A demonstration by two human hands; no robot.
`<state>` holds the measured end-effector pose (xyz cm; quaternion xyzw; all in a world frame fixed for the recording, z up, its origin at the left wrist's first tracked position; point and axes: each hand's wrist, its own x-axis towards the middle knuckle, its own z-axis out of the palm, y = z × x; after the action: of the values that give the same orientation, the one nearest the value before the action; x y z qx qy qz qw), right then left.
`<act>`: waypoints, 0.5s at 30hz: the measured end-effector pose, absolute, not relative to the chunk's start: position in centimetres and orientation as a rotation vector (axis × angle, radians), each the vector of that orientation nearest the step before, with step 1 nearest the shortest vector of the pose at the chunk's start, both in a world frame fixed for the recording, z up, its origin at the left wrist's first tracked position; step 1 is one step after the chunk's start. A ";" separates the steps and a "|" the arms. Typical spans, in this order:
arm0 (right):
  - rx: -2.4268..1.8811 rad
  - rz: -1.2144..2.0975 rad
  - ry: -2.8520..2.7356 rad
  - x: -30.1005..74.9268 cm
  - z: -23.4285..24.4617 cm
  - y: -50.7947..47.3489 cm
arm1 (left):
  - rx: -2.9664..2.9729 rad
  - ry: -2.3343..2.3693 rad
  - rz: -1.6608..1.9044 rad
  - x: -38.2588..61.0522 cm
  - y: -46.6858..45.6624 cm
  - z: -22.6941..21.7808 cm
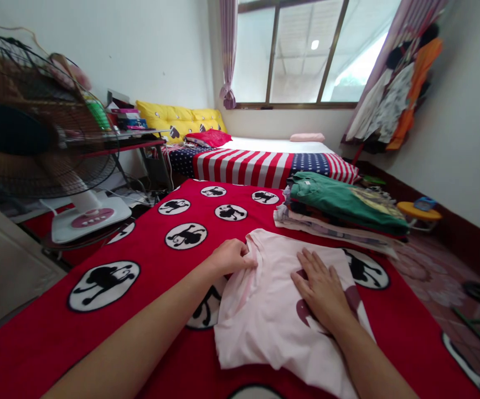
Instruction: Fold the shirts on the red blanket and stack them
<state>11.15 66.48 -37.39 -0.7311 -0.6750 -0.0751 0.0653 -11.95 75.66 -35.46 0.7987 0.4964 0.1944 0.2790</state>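
Observation:
A pale pink shirt point(264, 316) with a dark red print lies spread on a red blanket point(148, 221) patterned with black-and-white circles. My left hand point(231, 257) is closed, pinching the shirt's upper left edge near the sleeve. My right hand point(320, 288) lies flat on the middle of the shirt with its fingers stretched out and apart, pressing the fabric down.
A stack of folded clothes point(339, 208) with a green garment on top sits just beyond the shirt. A standing fan point(36, 144) is at the left. A bed point(264, 160) with a striped flag cover lies behind, and clothes hang at the right wall point(401, 94).

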 end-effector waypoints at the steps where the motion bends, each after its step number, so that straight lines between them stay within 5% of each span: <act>1: -2.201 -0.225 -2.040 11.2 -37.4 66.5 | 2.157 1.318 0.550 -11.8 75.6 -35.5; 15: -2.198 -0.257 -2.030 11.2 -37.7 66.5 | 0.945 0.707 1.258 -10.4 76.4 -38.4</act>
<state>11.18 66.53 -37.68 -0.7301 -0.6745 -0.0853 0.0693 -10.39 76.40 -38.44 0.4162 0.3113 0.5537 0.6506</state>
